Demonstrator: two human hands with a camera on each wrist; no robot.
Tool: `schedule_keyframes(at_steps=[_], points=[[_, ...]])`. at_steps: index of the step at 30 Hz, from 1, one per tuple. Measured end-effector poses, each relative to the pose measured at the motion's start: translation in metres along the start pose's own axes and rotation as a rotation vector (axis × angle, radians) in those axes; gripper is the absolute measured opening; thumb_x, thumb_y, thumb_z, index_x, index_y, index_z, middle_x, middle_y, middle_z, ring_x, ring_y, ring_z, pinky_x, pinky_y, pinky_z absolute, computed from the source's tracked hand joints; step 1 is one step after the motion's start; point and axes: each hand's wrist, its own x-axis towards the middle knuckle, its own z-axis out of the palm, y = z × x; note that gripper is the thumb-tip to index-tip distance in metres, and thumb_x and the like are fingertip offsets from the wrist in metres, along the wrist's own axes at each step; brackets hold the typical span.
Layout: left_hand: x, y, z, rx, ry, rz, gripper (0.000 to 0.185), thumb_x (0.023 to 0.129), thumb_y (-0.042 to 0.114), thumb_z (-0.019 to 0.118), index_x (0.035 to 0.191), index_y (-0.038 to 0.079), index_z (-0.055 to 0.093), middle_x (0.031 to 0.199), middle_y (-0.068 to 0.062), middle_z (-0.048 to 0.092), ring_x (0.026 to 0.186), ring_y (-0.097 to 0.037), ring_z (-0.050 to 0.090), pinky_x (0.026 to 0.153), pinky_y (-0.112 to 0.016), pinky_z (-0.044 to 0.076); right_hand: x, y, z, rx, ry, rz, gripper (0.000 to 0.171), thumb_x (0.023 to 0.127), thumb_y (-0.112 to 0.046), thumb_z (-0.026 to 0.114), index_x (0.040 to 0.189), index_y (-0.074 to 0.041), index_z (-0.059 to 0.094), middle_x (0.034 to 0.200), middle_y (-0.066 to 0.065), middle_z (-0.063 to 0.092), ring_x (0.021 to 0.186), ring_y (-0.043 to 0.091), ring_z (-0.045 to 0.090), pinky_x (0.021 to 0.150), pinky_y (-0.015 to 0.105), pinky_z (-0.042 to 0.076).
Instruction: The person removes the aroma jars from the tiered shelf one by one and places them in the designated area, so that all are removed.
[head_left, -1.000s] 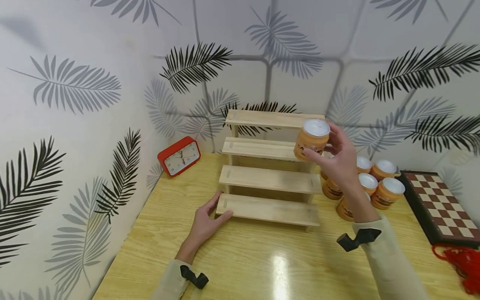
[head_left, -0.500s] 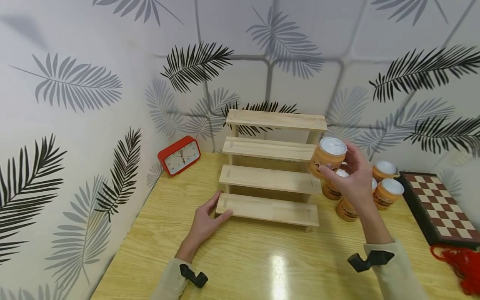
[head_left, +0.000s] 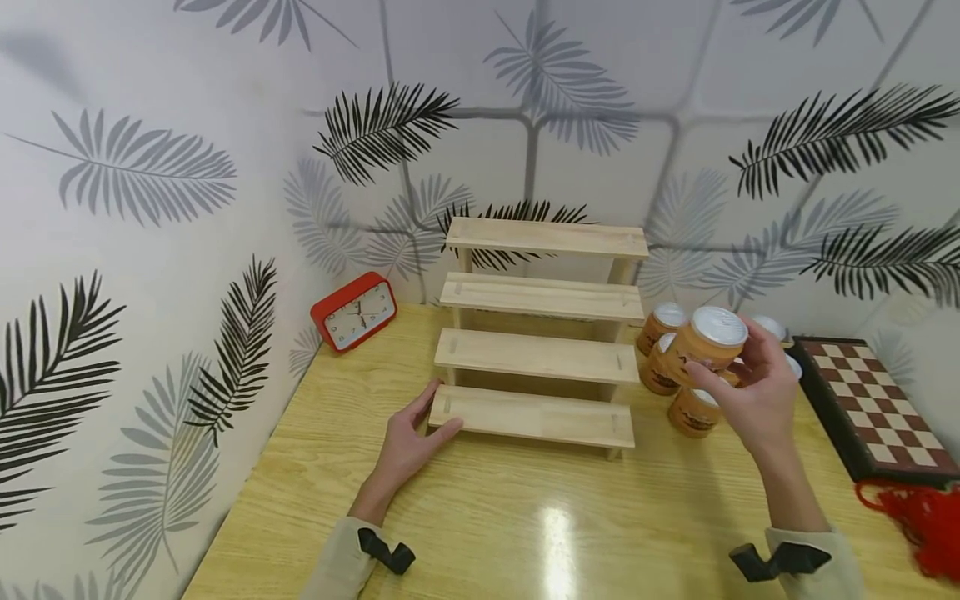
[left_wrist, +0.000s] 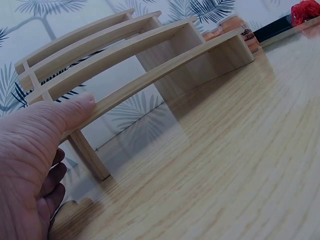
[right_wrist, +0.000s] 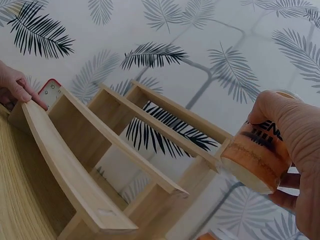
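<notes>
A wooden four-tier shelf point(head_left: 536, 358) stands on the table against the patterned wall, with nothing on its steps. My left hand point(head_left: 408, 437) grips the left end of its lowest step; in the left wrist view the thumb point(left_wrist: 75, 111) lies on top and the fingers curl below the board. To the right of the shelf, my right hand point(head_left: 757, 392) holds an orange jar point(head_left: 705, 346) with a silvery-white lid in the air, thumb in front and fingers behind. The right wrist view shows this jar point(right_wrist: 257, 155) tilted, with dark lettering on its side.
Several similar jars point(head_left: 693, 414) stand on the table point(head_left: 480, 517) right of the shelf, partly hidden by the held jar and hand. Beyond them lie a checkered board point(head_left: 873, 404) and a red stringy bundle point(head_left: 918, 525). A red clock point(head_left: 354, 312) stands at the left wall.
My right hand has carried the jar from in front of the upper steps rightward and down, over the other jars. The left hand has stayed on the lowest step.
</notes>
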Motion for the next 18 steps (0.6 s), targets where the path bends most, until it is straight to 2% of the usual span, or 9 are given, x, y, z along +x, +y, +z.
schedule_keyframes(at_steps=[11,18], points=[[0.000,0.002,-0.001,0.022,-0.005,-0.020,0.080,0.094,0.022,0.082,0.161,0.007,0.040,0.163,-0.009,0.041,0.151,-0.022,0.037,0.122,-0.043,0.033,-0.014,0.013,-0.033,-0.103,0.116,0.017,0.078,0.070,0.020,0.083,0.142,-0.001,0.062,0.115,-0.010,0.070,0.102,0.006,0.066,0.082,0.010,0.053],[0.000,0.003,0.000,0.026,-0.008,-0.021,0.080,0.094,0.022,0.082,0.161,0.006,0.040,0.163,-0.009,0.041,0.151,-0.022,0.037,0.122,-0.043,0.033,-0.022,0.019,-0.049,-0.151,0.153,0.085,0.078,0.072,0.019,0.084,0.143,-0.004,0.061,0.116,-0.011,0.069,0.104,0.006,0.065,0.082,0.010,0.052]])
